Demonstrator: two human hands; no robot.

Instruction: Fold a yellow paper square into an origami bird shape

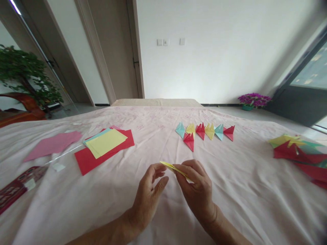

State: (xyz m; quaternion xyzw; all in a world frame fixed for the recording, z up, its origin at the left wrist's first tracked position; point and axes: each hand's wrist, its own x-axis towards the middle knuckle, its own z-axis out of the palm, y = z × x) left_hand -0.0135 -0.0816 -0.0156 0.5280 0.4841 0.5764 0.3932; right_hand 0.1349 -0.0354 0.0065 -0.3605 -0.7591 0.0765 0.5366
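A small folded piece of yellow paper (169, 165) is pinched between the thumb and fingers of my right hand (195, 182), its pointed end towards the left. My left hand (150, 190) is beside that end, fingers curved and thumb apart from them. Its fingertips are close to the paper's tip; whether they touch it I cannot tell. Beyond my hands, a row of folded paper shapes in blue, yellow and red (200, 130) lies on the cloth, with one red folded shape (189, 141) in front of the row.
Left of my hands lie yellow sheets (106, 142) on red paper (85, 161), and pink sheets (53, 144). A red package (15, 190) is at the left edge. More folded coloured paper (291, 151) lies far right. A pinkish cloth (242, 183) covers the surface.
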